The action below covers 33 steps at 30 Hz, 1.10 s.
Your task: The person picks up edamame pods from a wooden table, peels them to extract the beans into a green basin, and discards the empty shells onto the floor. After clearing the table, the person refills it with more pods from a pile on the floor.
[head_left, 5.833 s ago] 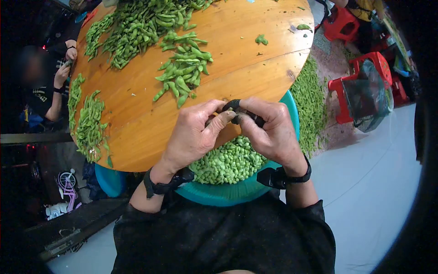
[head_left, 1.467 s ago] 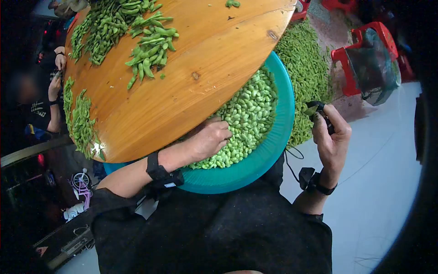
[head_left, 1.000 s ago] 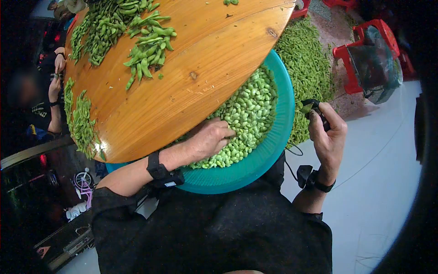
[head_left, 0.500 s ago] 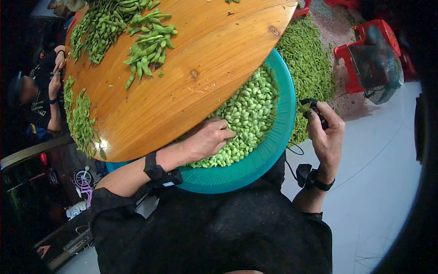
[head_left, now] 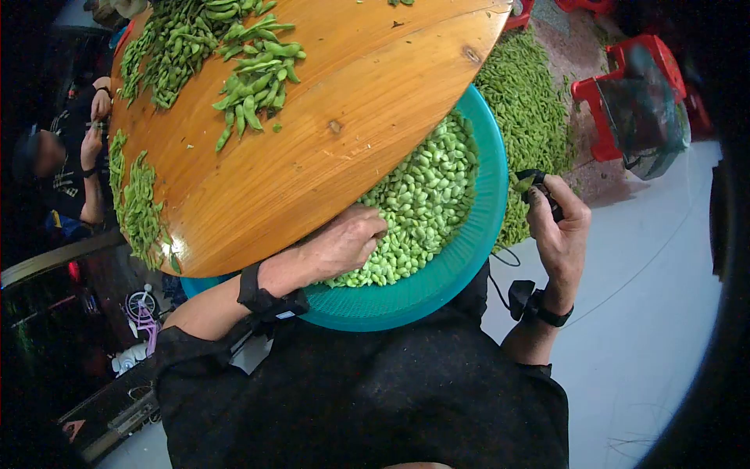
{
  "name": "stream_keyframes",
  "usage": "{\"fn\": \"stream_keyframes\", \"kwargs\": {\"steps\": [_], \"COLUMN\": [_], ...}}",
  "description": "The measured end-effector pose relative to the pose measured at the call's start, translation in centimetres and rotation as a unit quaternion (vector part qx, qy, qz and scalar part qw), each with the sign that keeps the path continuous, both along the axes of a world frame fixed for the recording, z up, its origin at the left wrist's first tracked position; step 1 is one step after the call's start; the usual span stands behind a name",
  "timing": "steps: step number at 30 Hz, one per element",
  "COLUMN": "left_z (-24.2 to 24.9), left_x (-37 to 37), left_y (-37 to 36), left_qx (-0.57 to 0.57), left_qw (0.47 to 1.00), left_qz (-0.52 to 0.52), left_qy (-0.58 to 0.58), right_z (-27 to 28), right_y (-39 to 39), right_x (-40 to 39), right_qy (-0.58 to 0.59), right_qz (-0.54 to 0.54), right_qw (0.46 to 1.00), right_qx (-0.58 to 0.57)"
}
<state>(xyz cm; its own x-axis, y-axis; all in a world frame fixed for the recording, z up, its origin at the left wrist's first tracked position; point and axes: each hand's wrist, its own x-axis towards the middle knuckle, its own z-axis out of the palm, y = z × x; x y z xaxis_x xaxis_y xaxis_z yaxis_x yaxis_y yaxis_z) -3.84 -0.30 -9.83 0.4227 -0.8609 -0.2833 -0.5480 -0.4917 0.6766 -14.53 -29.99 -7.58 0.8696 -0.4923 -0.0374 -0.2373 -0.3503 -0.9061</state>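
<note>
Over a teal plastic basket [head_left: 391, 309] full of shelled green beans [head_left: 430, 184], my left hand [head_left: 344, 242] is closed, its fingertips turned down and hidden against the beans and the table edge. Whatever it may hold does not show. To the right of the basket, my right hand [head_left: 558, 223] is raised and pinches a green soybean pod [head_left: 523, 184] between thumb and fingers. Something black [head_left: 533, 176] is wrapped around its fingers. Both wrists wear black straps with small devices.
A wooden table [head_left: 351, 86] overhangs the basket and bears piles of soybean pods [head_left: 258, 78]. Many more pods [head_left: 519, 109] cover the floor at right, near a red stool [head_left: 605, 117] with a dark mesh bag [head_left: 644, 113]. Another person [head_left: 74, 156] sits at far left.
My left hand has drawn back slightly to the left, and its fingers have curled in more. My right hand stays in place with the pod.
</note>
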Motion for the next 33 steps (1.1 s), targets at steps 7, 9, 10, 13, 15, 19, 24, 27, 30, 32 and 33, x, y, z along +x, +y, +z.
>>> {"fn": "stream_keyframes", "kwargs": {"steps": [7,9,10,13,15,19,24,27,30,32,33], "left_z": [4.5,6.9,8.2,12.1,12.8,10.2,10.8,10.6,7.0,3.6,2.1], "left_x": [-1.1,-0.8,-0.5,1.2,2.4,6.1,4.0,0.6,-2.3,-3.5,-3.5], "left_y": [0.4,0.5,0.7,2.7,5.2,8.7,6.9,4.7,2.2,1.1,0.8], "left_qx": [-0.013,-0.019,-0.051,-0.075,-0.097,-0.072,-0.138,-0.178,-0.145,-0.132,-0.113], "left_qw": [0.996,0.992,0.99,0.99,0.962,0.867,0.876,0.962,0.989,0.99,0.992], "left_qz": [-0.02,-0.029,-0.017,0.083,0.253,0.483,0.406,0.194,-0.007,-0.042,-0.058], "left_qy": [0.083,0.12,0.129,0.086,-0.03,-0.097,-0.219,-0.077,-0.005,-0.009,0.003], "right_z": [-1.2,-2.3,-2.5,-1.5,-0.7,-1.1,0.2,-0.5,-0.8,-0.7,-0.6], "right_y": [-3.2,-4.1,-4.4,-4.4,-4.2,-4.2,-3.4,-3.3,-3.1,-2.9,-2.9], "right_x": [0.0,-0.6,-0.7,-0.7,-0.6,-0.1,0.6,0.8,0.9,0.8,0.7], "right_qy": [-0.048,-0.042,-0.036,0.003,0.049,0.039,0.066,0.049,0.056,0.059,0.059], "right_qz": [-0.038,-0.066,-0.095,-0.112,-0.101,-0.087,-0.06,-0.063,-0.054,-0.045,-0.046], "right_qw": [0.965,0.966,0.967,0.98,0.976,0.984,0.982,0.987,0.985,0.981,0.981], "right_qx": [-0.256,-0.247,-0.236,-0.167,-0.185,-0.148,-0.166,-0.142,-0.153,-0.18,-0.18]}}
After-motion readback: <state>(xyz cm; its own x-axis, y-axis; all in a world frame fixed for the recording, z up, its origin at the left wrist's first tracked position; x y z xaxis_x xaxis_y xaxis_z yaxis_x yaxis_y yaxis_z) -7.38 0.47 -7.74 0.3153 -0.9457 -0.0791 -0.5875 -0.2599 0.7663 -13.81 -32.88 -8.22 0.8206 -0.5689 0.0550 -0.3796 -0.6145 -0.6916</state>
